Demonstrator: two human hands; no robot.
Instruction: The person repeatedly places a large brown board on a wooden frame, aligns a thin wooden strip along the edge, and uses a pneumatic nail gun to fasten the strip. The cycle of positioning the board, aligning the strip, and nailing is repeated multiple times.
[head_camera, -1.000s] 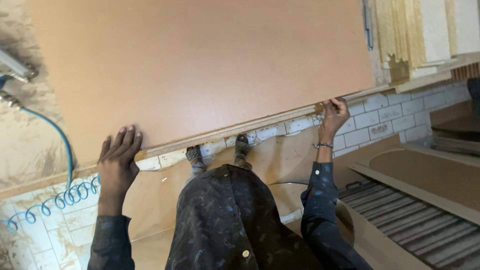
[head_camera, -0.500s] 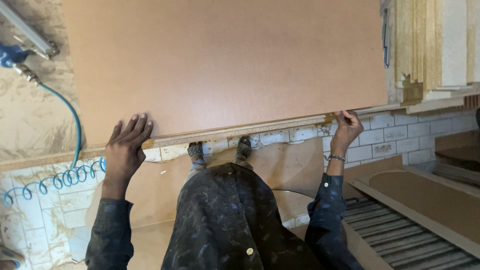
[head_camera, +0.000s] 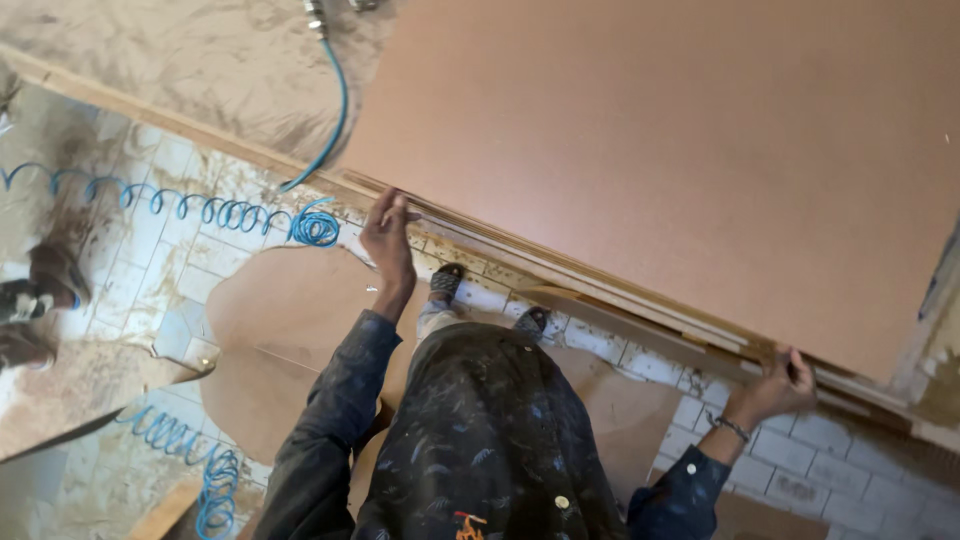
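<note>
1. Board orientation: the large brown board (head_camera: 680, 150) lies flat on a stack of similar sheets, its near long edge running diagonally from upper left down to lower right, with one corner pointing towards the lower right of the view.
2. Change from half a second ago: that edge ran nearly level across the frame then; now it slants steeply, and the board fills the upper right. The blue coiled hose (head_camera: 230, 212) sits higher and closer to the left hand.
3. Left hand (head_camera: 388, 235): fingers closed over the board's near edge, gripping it.
4. Right hand (head_camera: 783, 385): curled around the same edge near the lower-right corner; it seems to pinch the top sheet, though the fingertips are hidden.
5. Both hands are well apart along the edge, above a pale tiled floor (head_camera: 800, 460).
</note>
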